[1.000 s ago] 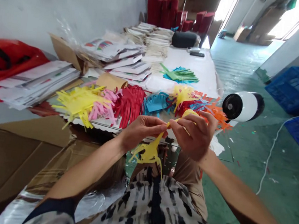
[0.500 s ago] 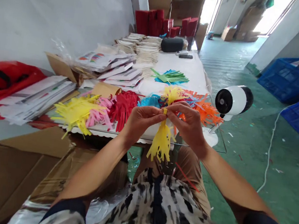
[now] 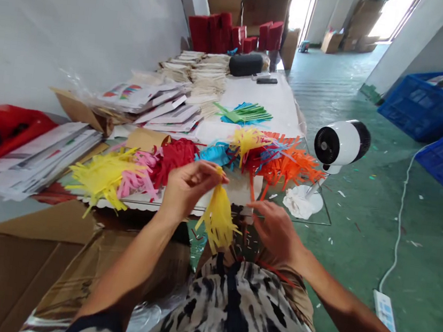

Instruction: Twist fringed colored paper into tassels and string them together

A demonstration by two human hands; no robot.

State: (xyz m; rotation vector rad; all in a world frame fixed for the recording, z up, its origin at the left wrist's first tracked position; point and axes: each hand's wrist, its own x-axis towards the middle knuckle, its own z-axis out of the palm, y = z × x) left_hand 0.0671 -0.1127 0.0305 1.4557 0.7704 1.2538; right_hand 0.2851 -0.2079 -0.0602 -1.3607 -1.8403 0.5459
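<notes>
My left hand (image 3: 186,187) pinches a yellow paper tassel (image 3: 219,217) by its top, and its fringed strips hang down past the table's front edge. To the right, my right hand (image 3: 276,231) is apart from the tassel, low by the table edge. Its fingers are loosely stretched out and slightly blurred, with nothing visible in them. On the table ahead lie a yellow fringed paper bunch (image 3: 103,175), a pink one (image 3: 139,175), a dark red one (image 3: 173,160), a blue one (image 3: 218,154) and an orange one (image 3: 296,167).
A white fan (image 3: 341,143) stands at the table's right corner, beside crumpled tissue (image 3: 297,203). Green fringed strips (image 3: 252,114) lie farther back. Stacked paper packets (image 3: 171,111) and a red bag (image 3: 7,134) line the left. An open cardboard box (image 3: 25,249) sits below left; blue crates (image 3: 425,113) stand right.
My hands have parted. The left has carried the yellow tassel left and slightly down; the right has let go of it and dropped lower toward the table edge. The view has shifted slightly.
</notes>
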